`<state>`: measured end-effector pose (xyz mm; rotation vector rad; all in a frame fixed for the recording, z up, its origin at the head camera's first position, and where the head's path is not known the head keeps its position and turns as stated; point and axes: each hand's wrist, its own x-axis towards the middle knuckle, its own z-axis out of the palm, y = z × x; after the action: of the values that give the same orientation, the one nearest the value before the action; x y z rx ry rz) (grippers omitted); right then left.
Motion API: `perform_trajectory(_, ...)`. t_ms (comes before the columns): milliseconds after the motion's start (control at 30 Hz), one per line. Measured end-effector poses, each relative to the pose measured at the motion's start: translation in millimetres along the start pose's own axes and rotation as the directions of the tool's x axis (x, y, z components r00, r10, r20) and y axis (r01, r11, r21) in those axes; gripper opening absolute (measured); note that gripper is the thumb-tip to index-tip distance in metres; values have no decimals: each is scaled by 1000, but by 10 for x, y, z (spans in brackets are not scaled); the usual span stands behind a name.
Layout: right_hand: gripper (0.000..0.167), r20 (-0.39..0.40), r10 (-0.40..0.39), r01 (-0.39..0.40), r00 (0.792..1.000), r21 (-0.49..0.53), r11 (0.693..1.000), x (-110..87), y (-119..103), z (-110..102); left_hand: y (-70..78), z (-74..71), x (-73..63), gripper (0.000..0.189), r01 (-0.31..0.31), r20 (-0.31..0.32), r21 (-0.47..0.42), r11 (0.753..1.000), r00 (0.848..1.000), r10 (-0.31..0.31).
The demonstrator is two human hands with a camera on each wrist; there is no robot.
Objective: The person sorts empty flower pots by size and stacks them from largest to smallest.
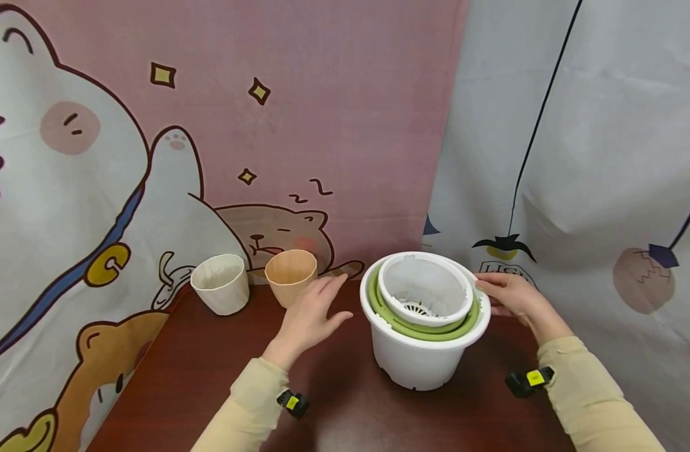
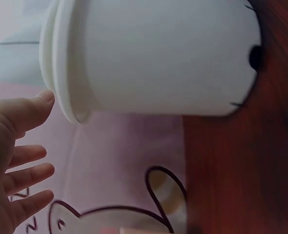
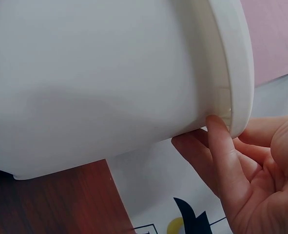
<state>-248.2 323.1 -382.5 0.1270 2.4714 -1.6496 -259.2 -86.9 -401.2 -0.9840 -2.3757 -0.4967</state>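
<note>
A large white flowerpot stands on the table with a green pot nested in it and a smaller white pot with a slotted bottom inside that. My right hand pinches the big pot's rim on its right side; the right wrist view shows fingers tucked under the rim. Left of the stack, my left hand is held up with fingers spread, holding nothing. In the left wrist view its thumb comes right up to the rim, the other fingers apart from the pot.
Toward the back left of the dark red table stand a cream pot and a peach pot. Behind them hangs a pink cartoon cloth, with a pale grey cloth on the right.
</note>
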Motion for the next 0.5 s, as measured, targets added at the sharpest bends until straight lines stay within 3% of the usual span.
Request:
perform_trajectory(267, 62, 2, 5, -5, 1000, -7, 1000, -9, -7, -1, -247, 142, -177, 66, 147, 47, 45, 988, 988, -149)
perform_trajectory(500, 61, 10, 5, -5, 1000, 7, 1000, -31, -32, 1, -409, 196, -239, 60, 186, 25, 81, 979, 982, -189)
